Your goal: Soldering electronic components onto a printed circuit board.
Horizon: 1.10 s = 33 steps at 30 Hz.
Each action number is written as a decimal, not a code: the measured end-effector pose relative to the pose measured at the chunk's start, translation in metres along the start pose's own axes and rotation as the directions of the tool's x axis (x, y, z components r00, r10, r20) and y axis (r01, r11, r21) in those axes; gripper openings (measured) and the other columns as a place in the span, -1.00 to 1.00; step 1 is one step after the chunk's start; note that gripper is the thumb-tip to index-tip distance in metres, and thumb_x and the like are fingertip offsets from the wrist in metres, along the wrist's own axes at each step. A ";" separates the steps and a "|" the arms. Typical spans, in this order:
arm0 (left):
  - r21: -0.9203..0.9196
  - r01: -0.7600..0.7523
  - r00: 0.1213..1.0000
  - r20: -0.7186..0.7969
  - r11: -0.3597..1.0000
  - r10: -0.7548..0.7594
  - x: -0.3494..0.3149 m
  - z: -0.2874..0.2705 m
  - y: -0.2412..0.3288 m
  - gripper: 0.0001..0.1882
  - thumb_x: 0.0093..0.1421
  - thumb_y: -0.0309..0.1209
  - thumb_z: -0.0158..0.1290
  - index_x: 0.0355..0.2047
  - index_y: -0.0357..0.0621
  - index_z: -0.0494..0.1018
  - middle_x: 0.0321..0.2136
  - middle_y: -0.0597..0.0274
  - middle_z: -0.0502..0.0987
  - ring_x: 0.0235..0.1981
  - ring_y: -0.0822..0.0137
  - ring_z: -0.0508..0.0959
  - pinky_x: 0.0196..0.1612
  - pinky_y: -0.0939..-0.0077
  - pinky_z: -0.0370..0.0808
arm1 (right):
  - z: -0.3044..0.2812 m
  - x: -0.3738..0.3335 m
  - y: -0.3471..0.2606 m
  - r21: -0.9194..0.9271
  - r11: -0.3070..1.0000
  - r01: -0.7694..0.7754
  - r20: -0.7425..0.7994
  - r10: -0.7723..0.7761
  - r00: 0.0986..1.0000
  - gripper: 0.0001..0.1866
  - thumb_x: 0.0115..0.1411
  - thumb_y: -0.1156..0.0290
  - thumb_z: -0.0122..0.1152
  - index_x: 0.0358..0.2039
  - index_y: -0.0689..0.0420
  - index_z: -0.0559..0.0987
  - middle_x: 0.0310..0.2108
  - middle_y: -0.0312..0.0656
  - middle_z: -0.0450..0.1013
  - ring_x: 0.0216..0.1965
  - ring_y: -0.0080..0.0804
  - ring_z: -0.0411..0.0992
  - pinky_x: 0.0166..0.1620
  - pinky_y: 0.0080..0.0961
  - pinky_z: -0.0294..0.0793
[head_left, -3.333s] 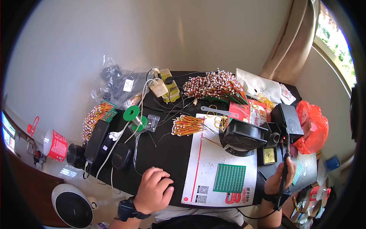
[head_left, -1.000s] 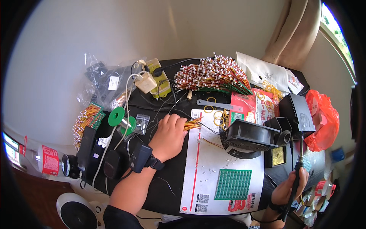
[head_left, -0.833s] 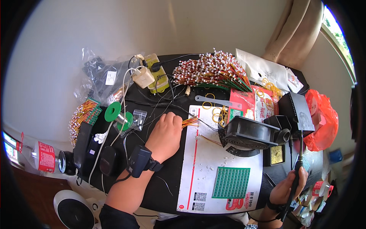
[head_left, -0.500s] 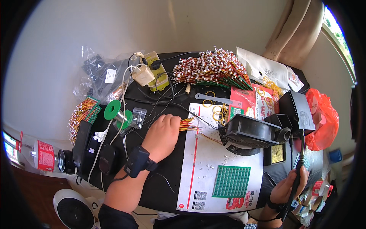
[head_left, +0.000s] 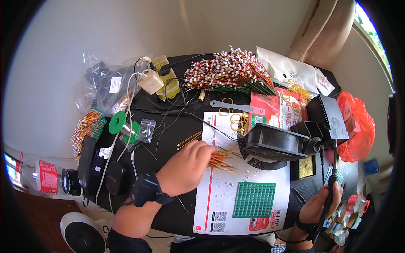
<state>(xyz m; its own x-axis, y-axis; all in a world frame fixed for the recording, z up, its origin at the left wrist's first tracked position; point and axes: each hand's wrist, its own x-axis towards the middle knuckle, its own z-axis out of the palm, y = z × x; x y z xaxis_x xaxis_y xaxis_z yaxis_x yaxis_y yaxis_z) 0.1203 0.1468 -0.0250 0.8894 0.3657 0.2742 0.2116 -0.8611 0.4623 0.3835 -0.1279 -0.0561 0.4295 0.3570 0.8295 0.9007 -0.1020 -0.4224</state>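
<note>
A bundle of thin red and yellow wires (head_left: 221, 163) is in my left hand (head_left: 185, 168), the fingers pinched round it and the loose ends fanning right over the white printed sheet (head_left: 206, 202). Beyond that hand, a few more such wires (head_left: 190, 140) stick out on the black table. My right hand (head_left: 319, 205) is closed round the handle of a soldering iron (head_left: 331, 183), which points up toward a black box (head_left: 327, 120); its tip is hard to make out. Between the hands, a green circuit board panel (head_left: 254, 200) lies flat on the sheet.
A black fan (head_left: 274, 142) stands right of the wires, beside a tip-cleaning tray (head_left: 306, 168). Behind are boards with many white-plugged wires (head_left: 230, 71), yellow rubber bands (head_left: 236, 122) and a power strip (head_left: 168, 82). Solder spools (head_left: 117, 122) and cables lie left.
My left hand has moved right and nearer with wires in its fingers, now over the sheet. A few wires show on the table behind it. My right hand stays about where it was.
</note>
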 end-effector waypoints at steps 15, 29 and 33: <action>0.296 0.135 0.989 0.022 0.946 -0.148 0.001 0.012 0.024 -0.62 0.12 -0.51 0.09 -0.03 -0.38 0.45 -0.15 0.02 0.40 -0.08 0.05 0.44 0.01 0.23 0.46 | -0.001 0.001 0.000 -0.021 0.999 0.050 0.019 -0.050 0.999 -0.66 0.47 0.48 -0.02 0.16 0.40 0.39 0.21 0.07 0.31 0.18 -0.24 0.35 0.12 -0.52 0.50; 0.223 -0.002 1.000 -0.001 0.975 0.003 0.008 0.016 0.002 -0.49 0.05 -0.38 0.25 0.04 -0.26 0.48 -0.12 0.11 0.43 -0.01 0.07 0.41 0.15 0.13 0.35 | -0.010 -0.004 0.007 -0.127 0.983 0.132 0.098 -0.120 0.988 -0.61 0.42 0.66 -0.03 0.24 0.26 0.37 0.18 0.11 0.32 0.14 -0.04 0.41 0.06 -0.36 0.60; 0.225 0.064 0.996 0.047 0.972 -0.077 0.009 0.009 0.011 -0.40 -0.01 -0.29 0.34 0.04 -0.25 0.49 -0.10 0.09 0.42 0.01 0.03 0.41 0.17 0.06 0.32 | -0.013 -0.007 0.010 -0.275 0.942 0.192 0.124 -0.163 0.979 -0.59 0.41 0.67 -0.01 0.25 0.19 0.38 0.18 0.10 0.33 0.12 -0.02 0.42 0.06 -0.34 0.60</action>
<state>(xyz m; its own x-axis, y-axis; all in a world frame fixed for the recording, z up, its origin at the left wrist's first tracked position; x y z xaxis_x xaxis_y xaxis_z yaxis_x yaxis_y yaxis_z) 0.1337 0.1377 -0.0251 0.8885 0.4138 0.1981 0.3540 -0.8930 0.2778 0.3903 -0.1430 -0.0613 0.2652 0.4815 0.8354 0.9492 -0.2828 -0.1383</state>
